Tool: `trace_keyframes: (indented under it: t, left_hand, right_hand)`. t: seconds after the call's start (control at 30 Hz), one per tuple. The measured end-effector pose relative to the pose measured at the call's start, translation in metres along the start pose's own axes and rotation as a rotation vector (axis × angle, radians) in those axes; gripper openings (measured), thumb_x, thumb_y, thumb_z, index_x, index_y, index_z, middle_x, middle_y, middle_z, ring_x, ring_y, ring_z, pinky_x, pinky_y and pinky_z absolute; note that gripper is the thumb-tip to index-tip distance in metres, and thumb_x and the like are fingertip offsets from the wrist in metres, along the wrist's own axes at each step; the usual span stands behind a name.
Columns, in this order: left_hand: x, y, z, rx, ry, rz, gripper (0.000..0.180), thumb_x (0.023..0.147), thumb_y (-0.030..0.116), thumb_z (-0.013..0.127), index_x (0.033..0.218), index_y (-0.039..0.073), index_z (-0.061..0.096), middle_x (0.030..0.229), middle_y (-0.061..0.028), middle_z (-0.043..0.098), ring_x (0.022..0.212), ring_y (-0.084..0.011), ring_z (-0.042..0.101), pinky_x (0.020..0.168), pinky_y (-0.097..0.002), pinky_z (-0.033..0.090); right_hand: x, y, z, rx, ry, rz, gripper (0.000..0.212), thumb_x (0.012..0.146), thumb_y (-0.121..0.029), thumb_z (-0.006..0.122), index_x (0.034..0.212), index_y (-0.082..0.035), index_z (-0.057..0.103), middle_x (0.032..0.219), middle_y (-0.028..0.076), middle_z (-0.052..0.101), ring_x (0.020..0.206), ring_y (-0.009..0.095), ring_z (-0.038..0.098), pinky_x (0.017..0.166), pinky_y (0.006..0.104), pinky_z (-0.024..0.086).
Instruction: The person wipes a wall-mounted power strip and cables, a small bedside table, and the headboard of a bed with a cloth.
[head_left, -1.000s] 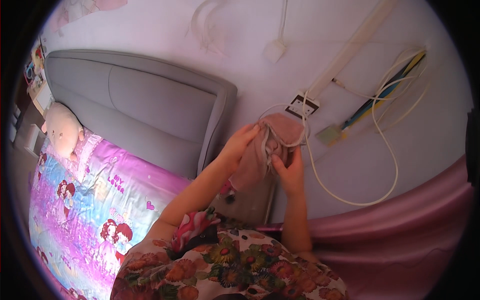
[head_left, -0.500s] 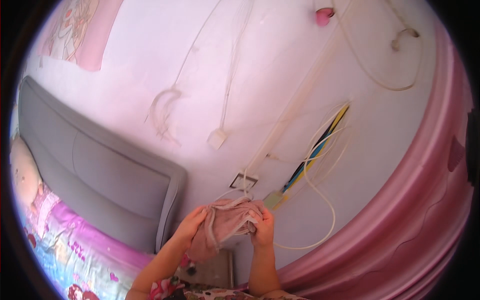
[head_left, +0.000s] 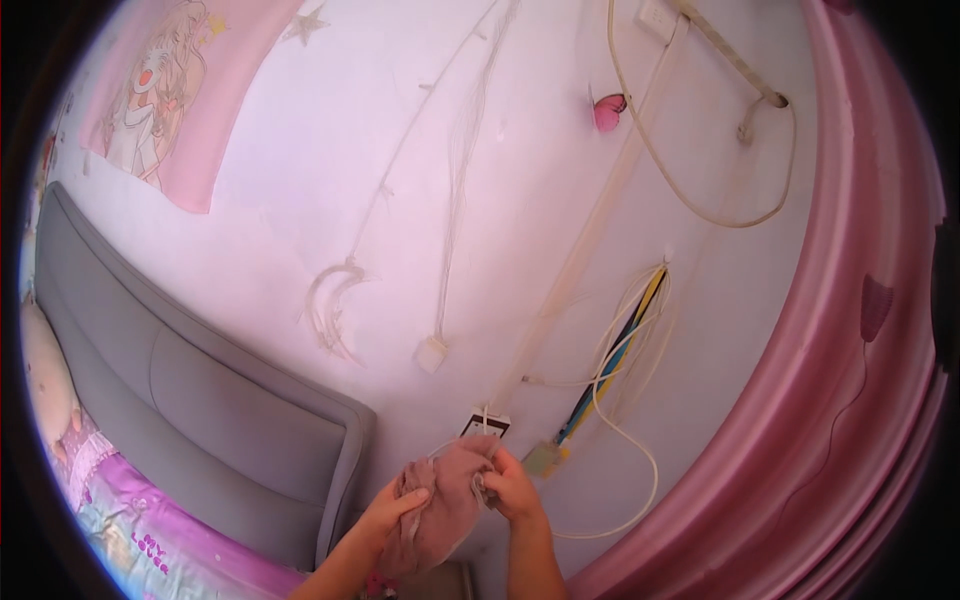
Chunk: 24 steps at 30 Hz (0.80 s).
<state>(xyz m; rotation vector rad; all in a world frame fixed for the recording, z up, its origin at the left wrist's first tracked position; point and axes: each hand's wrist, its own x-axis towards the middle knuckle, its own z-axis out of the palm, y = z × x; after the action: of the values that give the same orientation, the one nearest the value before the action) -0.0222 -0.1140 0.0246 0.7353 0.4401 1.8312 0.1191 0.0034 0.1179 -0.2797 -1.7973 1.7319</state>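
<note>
A dusty-pink cloth with a pale edging hangs bunched between my two hands, in front of the wall's lower part. My left hand grips its left side, thumb lying over the fabric. On the other side, my right hand pinches the upper right edge, where the cloth is folded and gathered. The fingertips behind the fabric are hidden. Just above the cloth is a wall socket with a white plug and cable, which the cloth seems to overlap only in the view.
A grey padded headboard stands left, beside purple patterned bedding. A pink curtain fills the right. White cables loop near a yellow, blue and black strip on the wall. A crescent ornament hangs there too.
The view has tilted upward, so wall items sit lower in the picture. My hands still hold the cloth, which now hangs more bunched and less spread, its edging turned away.
</note>
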Motion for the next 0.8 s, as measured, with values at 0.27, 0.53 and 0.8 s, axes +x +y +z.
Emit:
trace_keyframes:
  t: [0.27, 0.53, 0.8]
  left_hand:
    - [0.001, 0.023, 0.013, -0.123, 0.197, 0.372, 0.051, 0.084, 0.014, 0.056, 0.129, 0.004, 0.034, 0.121, -0.0135, 0.048, 0.110, -0.0267, 0.048, 0.095, -0.0381, 0.039]
    - [0.000, 0.031, 0.013, -0.174, 0.317, 0.450, 0.042, 0.090, 0.016, 0.047, 0.128, 0.005, 0.036, 0.121, -0.0126, 0.048, 0.109, -0.0258, 0.050, 0.094, -0.0384, 0.041]
    - [0.006, 0.015, -0.004, -0.225, 0.356, 0.279, 0.039, 0.087, 0.011, 0.048, 0.125, 0.004, 0.042, 0.119, -0.0107, 0.051, 0.107, -0.0236, 0.051, 0.092, -0.0350, 0.042]
  right_hand:
    - [-0.001, 0.049, -0.014, 0.095, -0.184, 0.265, 0.043, 0.084, -0.022, 0.061, 0.120, -0.004, 0.047, 0.101, 0.001, 0.058, 0.077, 0.005, 0.053, 0.057, 0.0186, 0.041]
    - [-0.001, -0.010, 0.004, -1.024, -0.050, 0.306, 0.029, 0.081, -0.030, 0.060, 0.106, -0.014, 0.060, 0.097, 0.003, 0.062, 0.075, 0.008, 0.058, 0.055, 0.0228, 0.044]
    - [0.011, -0.023, -0.012, -0.732, 0.116, -0.356, 0.020, 0.077, -0.023, 0.060, 0.085, -0.005, 0.066, 0.094, 0.010, 0.063, 0.081, 0.018, 0.060, 0.072, 0.0287, 0.046]
